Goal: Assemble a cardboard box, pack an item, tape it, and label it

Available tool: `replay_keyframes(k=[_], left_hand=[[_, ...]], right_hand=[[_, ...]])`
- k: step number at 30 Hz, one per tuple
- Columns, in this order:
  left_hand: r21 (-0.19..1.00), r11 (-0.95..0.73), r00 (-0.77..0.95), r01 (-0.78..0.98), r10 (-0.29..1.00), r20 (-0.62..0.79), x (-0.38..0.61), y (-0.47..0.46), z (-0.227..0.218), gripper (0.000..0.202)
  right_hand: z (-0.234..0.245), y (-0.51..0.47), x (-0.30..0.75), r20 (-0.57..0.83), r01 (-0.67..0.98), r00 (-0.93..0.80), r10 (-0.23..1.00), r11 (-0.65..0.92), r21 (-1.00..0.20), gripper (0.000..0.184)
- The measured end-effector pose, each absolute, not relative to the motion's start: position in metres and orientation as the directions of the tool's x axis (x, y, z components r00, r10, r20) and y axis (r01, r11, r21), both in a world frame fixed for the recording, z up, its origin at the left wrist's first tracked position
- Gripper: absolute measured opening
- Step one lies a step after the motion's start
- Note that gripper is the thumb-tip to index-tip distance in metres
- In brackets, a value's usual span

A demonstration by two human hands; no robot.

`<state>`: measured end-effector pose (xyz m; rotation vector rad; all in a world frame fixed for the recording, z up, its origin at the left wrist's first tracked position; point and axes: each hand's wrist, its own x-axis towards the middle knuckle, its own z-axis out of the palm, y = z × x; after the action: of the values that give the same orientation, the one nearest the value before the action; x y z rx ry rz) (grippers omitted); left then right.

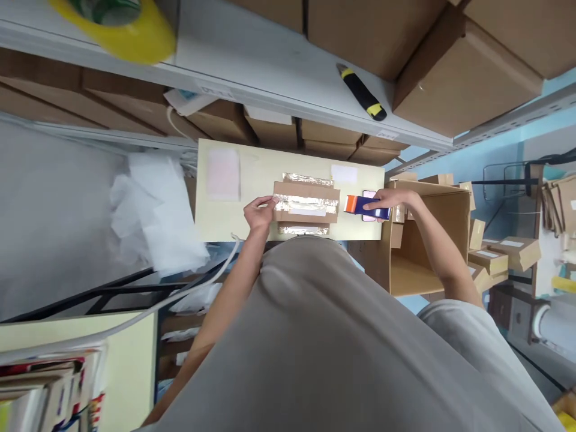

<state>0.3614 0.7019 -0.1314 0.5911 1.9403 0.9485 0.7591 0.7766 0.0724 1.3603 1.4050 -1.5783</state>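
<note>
A small flat cardboard box [306,203], wrapped with shiny clear tape, lies on a pale yellow table [252,204]. My left hand [260,211] rests on the box's left end, fingers curled against the edge. To the right of the box, my right hand [390,200] is closed round a blue and orange tape dispenser [365,206], held just above the table over a pink-edged phone [369,195]. Two white labels [344,174] lie flat on the tabletop.
An open cardboard carton [427,240] stands right of the table. A shelf above carries brown cartons [463,90], a black and yellow utility knife [361,92] and a yellow tape roll [121,27]. White plastic wrap [153,210] is heaped at left. Small packed boxes [504,252] sit far right.
</note>
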Motion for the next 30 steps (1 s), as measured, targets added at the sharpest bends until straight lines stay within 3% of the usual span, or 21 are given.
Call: replay_keyframes(k=[7,12,16,20,25,30], left_hand=[[0.793,0.603,-0.557,0.090,0.691,-0.462,0.372,0.703,-0.133,0.015],[0.768,0.636,-0.606,0.075,0.641,-0.471,0.378,0.704,-0.129,0.013],[0.757,0.648,-0.625,0.082,0.625,-0.468,0.385,0.707,-0.125,0.012],[0.745,0.658,-0.644,0.111,0.619,-0.450,0.392,0.708,-0.123,0.011],[0.723,0.674,-0.673,0.156,0.608,-0.421,0.398,0.707,-0.123,0.010],[0.704,0.688,-0.696,0.178,0.593,-0.404,0.398,0.702,-0.124,0.009]], right_hand=[[0.045,0.766,0.775,-0.914,0.877,-0.349,0.208,-0.270,-0.397,0.090],[0.040,0.763,0.797,-0.906,0.906,-0.317,0.280,-0.192,-0.377,0.082],[0.030,0.759,0.813,-0.905,0.889,-0.341,0.256,-0.224,-0.399,0.079],[0.009,0.755,0.803,-0.925,0.929,-0.268,0.270,-0.184,-0.322,0.067],[-0.009,0.745,0.768,-0.900,0.984,-0.128,0.416,-0.059,-0.167,0.047],[-0.017,0.733,0.736,-0.863,0.987,-0.120,0.492,-0.032,-0.156,0.043]])
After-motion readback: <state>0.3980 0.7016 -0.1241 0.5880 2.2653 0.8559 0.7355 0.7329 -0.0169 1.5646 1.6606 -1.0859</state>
